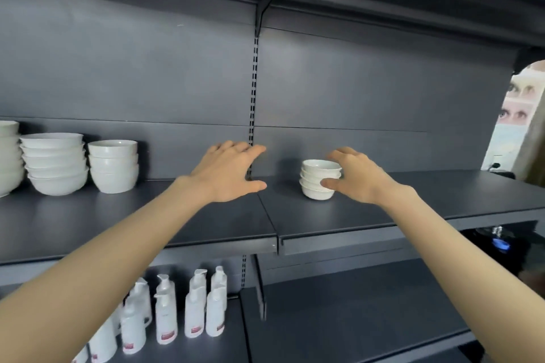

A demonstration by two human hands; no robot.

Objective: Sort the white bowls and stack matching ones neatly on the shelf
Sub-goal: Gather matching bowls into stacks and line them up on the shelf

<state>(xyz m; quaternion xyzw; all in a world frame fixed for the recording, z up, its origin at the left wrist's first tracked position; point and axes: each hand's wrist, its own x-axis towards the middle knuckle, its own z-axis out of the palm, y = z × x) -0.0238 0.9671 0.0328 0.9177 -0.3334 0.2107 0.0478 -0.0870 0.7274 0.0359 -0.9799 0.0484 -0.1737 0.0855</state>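
A small stack of white bowls (318, 178) stands on the dark grey shelf (368, 209), right of the centre upright. My right hand (354, 177) is at the stack's right side, thumb touching a lower bowl and fingers spread over the top rim. My left hand (228, 171) hovers above the shelf to the left of the stack, fingers spread, holding nothing. Further left stand a stack of wide white bowls (54, 163), a stack of deeper white bowls (113, 165) and part of another stack (8, 156) at the frame's edge.
Several white pump bottles (177, 312) stand on the lower shelf at the left. A slotted upright (253, 97) divides the back panel. Another shelf hangs overhead. The shelving ends at the right, where a poster and a dark appliance show.
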